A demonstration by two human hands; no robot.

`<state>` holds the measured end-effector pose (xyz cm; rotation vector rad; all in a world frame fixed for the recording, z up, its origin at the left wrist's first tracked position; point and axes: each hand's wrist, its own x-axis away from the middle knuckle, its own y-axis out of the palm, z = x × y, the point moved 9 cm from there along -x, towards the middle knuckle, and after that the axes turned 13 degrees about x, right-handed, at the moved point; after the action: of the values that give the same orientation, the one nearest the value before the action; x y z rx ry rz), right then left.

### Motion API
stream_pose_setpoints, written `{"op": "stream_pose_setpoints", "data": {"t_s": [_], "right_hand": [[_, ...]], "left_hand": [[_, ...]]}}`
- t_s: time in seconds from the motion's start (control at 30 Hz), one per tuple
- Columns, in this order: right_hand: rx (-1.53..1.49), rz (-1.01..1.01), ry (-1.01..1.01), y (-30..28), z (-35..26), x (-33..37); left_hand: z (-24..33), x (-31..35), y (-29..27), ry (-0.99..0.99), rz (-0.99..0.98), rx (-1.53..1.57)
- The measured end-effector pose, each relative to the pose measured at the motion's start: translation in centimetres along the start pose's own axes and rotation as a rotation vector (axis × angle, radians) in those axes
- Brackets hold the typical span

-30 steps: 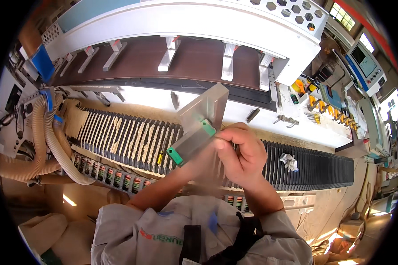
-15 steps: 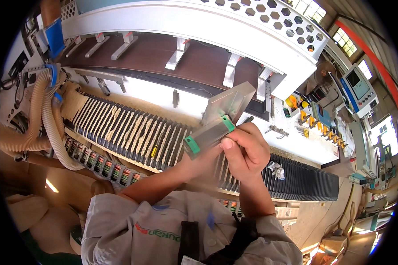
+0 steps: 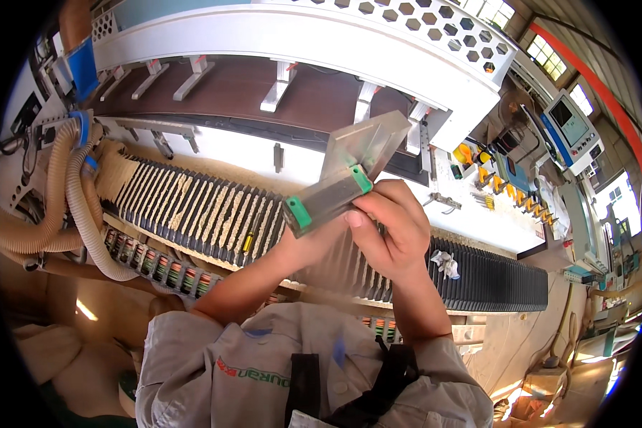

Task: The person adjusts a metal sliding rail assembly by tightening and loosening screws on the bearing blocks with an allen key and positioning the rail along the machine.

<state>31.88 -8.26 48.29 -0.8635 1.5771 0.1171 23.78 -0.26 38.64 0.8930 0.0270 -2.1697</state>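
In front of my chest, tilted, is a grey metal bracket [image 3: 367, 139] with a flat plate standing up from a bar-shaped base. Green end pieces [image 3: 297, 212] sit on both ends of that base. My right hand [image 3: 394, 232] is closed, thumb and bent fingers pinching the base near its right green end. Behind and below the base, my left hand [image 3: 314, 248] is up against it; its fingers are hidden by the base and blurred.
A white machine beam [image 3: 264, 43] with metal clamps spans the far side. Below the hands runs a black ribbed bellows [image 3: 185, 203] strewn with sawdust, a yellow-handled tool [image 3: 248, 241] on it. Ribbed hoses [image 3: 71, 171] hang at left; a control panel [image 3: 572, 127] stands at right.
Both hands and the bracket have shifted slightly up and to the left in the picture. My right hand keeps its pinch on the base.
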Motion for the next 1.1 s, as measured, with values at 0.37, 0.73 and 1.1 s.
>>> {"op": "stream_pose_setpoints", "data": {"t_s": [0.37, 0.73, 1.1], "right_hand": [[0.052, -0.004, -0.11, -0.2, -1.0, -1.4], [0.05, 0.017, -0.045, -0.2, -0.9, -1.1], [-0.009, -0.081, 0.024, 1.1, 0.0, -0.6]], "left_hand": [[1.8, -1.1, -0.8, 0.025, -0.018, 0.012], [1.7, -1.3, -0.7, -0.005, -0.036, 0.011], [1.5, -1.3, -1.1, 0.027, -0.03, -0.063]]}}
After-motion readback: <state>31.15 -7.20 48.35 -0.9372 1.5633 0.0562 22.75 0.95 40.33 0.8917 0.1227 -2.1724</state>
